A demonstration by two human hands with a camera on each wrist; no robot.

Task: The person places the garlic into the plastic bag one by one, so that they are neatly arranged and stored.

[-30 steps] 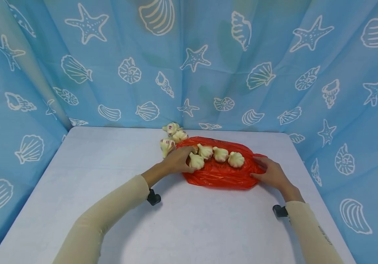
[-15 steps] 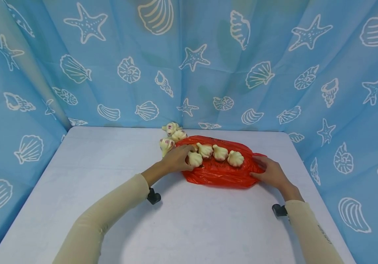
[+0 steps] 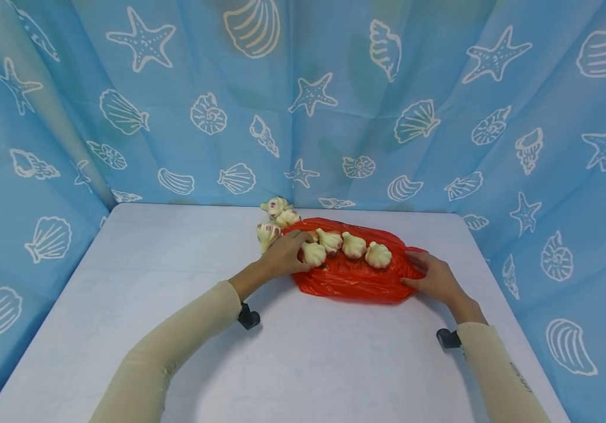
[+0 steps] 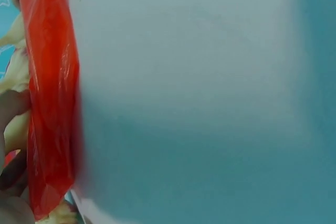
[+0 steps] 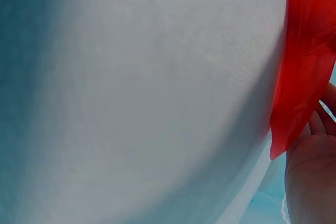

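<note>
In the head view a red plastic bag [image 3: 352, 289] lies flattened toward the back of the white table, with a row of garlic bulbs on it. My left hand [image 3: 283, 257] reaches over the bag's left end and grips the leftmost front garlic bulb [image 3: 314, 254] between thumb and fingers. Beside it along the row sit three more bulbs, the last one a garlic bulb [image 3: 378, 255] at the right. Another is partly hidden behind my left fingers. My right hand [image 3: 435, 279] holds the bag's right end, thumb at the near side and fingers at the far side.
Just left of the bag, on the white table [image 3: 139, 282], lie three garlic bulbs [image 3: 268, 234] in a loose cluster. A blue curtain [image 3: 260, 106] with white shell and starfish prints hangs close behind the table and along both sides.
The garlic bulb under my left hand has shifted slightly toward the back of the bag. My right hand keeps its place at the bag's right end.
</note>
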